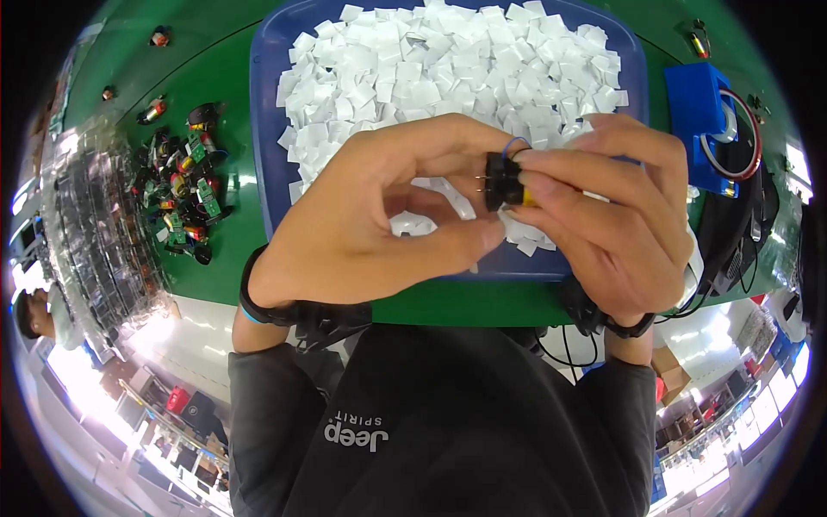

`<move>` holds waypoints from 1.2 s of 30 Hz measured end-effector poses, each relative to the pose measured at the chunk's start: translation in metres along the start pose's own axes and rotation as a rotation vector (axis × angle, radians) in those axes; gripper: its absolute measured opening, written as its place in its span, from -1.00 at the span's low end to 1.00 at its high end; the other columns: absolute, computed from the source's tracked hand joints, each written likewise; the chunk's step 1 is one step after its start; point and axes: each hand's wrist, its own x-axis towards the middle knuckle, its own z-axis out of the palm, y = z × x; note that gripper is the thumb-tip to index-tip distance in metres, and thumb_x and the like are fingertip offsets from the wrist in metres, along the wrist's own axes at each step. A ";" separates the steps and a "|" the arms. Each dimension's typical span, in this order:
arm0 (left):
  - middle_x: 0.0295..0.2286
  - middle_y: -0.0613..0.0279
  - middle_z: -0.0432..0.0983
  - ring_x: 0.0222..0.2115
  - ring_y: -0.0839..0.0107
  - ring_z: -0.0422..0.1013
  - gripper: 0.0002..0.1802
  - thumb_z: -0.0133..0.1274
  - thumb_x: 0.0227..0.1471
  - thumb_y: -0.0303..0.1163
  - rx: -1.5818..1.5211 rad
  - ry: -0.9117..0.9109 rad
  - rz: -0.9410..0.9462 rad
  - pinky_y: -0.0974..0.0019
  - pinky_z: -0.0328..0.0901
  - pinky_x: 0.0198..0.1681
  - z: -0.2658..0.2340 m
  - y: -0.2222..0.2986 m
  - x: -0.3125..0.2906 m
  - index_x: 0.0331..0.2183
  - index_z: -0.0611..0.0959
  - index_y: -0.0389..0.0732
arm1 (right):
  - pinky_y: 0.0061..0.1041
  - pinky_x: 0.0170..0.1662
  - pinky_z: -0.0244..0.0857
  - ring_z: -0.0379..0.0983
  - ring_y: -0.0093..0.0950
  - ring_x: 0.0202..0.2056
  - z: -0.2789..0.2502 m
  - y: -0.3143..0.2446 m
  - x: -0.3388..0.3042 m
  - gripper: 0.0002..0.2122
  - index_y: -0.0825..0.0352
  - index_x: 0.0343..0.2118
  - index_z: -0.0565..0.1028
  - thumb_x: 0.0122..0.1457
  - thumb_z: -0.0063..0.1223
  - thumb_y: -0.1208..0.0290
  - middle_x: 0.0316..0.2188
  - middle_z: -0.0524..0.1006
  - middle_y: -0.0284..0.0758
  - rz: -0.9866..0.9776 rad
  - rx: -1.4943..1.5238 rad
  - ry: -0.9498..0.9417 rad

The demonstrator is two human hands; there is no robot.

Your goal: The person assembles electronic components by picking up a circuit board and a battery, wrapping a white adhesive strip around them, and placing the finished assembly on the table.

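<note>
Right hand (622, 211) pinches a black pinned component (500, 183) above my blue tub (268, 129); left hand (357, 207) curls around it, can't tell if gripping. Tub's heaped with white square slips (379, 86), on green bench (465, 303).

Over the blue tray (257, 112), the near middle is blocked by the left hand (379, 207) and right hand (612, 198). Passage is offered along the bare green table (240, 172) between tray and parts heap (185, 185), but is obstructed rightward by a blue stand (689, 112).
</note>
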 end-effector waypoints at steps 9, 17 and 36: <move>-0.19 -0.12 0.51 -0.32 0.30 0.53 -0.60 0.13 -0.02 -0.65 -0.120 0.086 0.040 0.41 0.48 -0.39 0.005 0.005 0.005 -0.08 0.47 -0.46 | -0.43 -0.21 0.37 0.44 -0.39 -0.30 -0.021 -0.002 0.000 -0.60 0.42 -0.26 0.53 -0.21 0.45 0.51 -0.31 0.57 -0.22 0.177 0.161 0.084; -0.13 -0.30 0.48 -0.18 0.20 0.51 -0.61 0.19 -0.03 -0.60 0.132 0.174 0.299 0.27 0.45 -0.13 0.009 -0.003 0.009 -0.13 0.47 -0.44 | -0.56 -0.25 0.40 0.52 -0.47 -0.35 -0.006 -0.012 -0.014 -0.64 0.49 -0.18 0.47 -0.06 0.34 0.56 -0.30 0.56 -0.18 0.480 0.544 0.053; -0.18 -0.17 0.54 -0.16 0.22 0.50 -0.51 0.25 -0.16 -0.70 0.601 0.191 0.483 0.24 0.39 -0.05 0.008 -0.006 0.007 -0.10 0.53 -0.49 | -0.55 -0.38 0.55 0.57 -0.44 -0.25 -0.003 -0.014 -0.008 -0.73 0.45 -0.13 0.36 0.10 0.12 0.70 -0.27 0.55 -0.15 0.757 0.897 0.124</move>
